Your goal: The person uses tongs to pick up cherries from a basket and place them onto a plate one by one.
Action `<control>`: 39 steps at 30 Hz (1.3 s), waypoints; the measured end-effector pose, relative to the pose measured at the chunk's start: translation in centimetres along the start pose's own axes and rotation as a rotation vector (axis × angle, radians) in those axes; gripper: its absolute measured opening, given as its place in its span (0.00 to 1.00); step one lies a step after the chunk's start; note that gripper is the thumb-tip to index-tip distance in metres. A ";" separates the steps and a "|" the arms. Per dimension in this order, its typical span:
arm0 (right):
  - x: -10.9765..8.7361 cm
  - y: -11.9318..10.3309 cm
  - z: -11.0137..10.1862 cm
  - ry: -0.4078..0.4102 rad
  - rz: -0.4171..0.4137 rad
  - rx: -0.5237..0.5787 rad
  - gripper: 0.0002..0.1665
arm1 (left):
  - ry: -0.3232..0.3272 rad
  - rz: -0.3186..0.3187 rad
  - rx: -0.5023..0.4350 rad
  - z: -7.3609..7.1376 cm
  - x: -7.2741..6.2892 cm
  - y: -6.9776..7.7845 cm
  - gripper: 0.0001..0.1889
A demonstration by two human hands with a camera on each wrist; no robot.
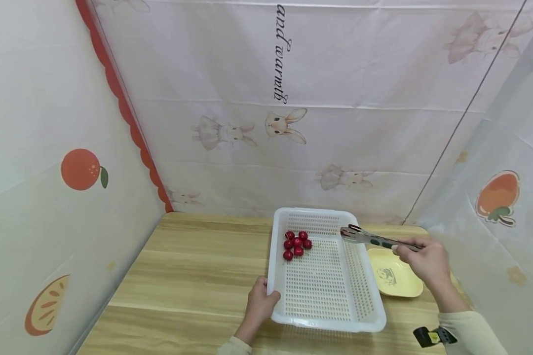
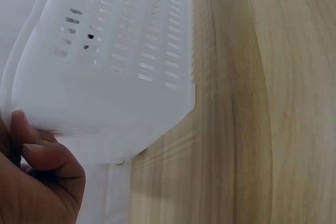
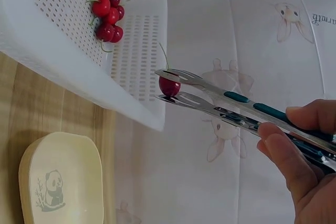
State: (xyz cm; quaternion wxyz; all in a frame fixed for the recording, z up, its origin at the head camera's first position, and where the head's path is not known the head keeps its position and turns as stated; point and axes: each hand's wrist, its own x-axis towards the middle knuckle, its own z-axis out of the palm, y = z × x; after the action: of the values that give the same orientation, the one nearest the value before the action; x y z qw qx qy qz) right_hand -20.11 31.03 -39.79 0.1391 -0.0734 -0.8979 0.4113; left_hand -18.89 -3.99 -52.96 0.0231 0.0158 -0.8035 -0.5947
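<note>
A white plastic basket (image 1: 324,324) with slotted walls holds several red cherries (image 1: 297,242) toward its far left part. My left hand (image 1: 259,303) grips the basket's rim near the front left corner. Metal tongs (image 3: 202,106) with dark green grips are held in my right hand (image 1: 428,266), above the basket's right side. Between the tong tips, a single red cherry (image 3: 169,85) with a thin green stem is pinched, as the right wrist view shows. In the head view that cherry is hard to make out.
A shallow yellow dish (image 1: 408,286) with a panda print stands on the wooden table (image 1: 182,286), to the right of the basket. Printed cloth (image 1: 231,182) hangs behind the table and on both sides. A dark strap device (image 1: 435,337) is at my right sleeve.
</note>
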 end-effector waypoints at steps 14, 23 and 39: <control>-1.5 2.8 -2.4 0.121 0.127 0.221 0.10 | -0.013 -0.012 0.001 0.2 0.2 -0.5 0.13; -2.3 5.2 -3.0 0.154 0.242 0.441 0.10 | -0.016 -0.020 0.008 0.2 0.3 -0.6 0.13; -3.2 9.9 -1.8 0.201 0.211 0.346 0.05 | -0.022 -0.018 0.017 0.1 0.2 -0.4 0.14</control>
State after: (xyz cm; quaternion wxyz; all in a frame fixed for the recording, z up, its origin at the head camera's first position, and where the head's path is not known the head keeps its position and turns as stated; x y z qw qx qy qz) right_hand -16.39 37.95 -46.79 0.1946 -0.1827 -0.7827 0.5622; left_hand -19.11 -3.99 -53.42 0.0088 0.0164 -0.8084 -0.5883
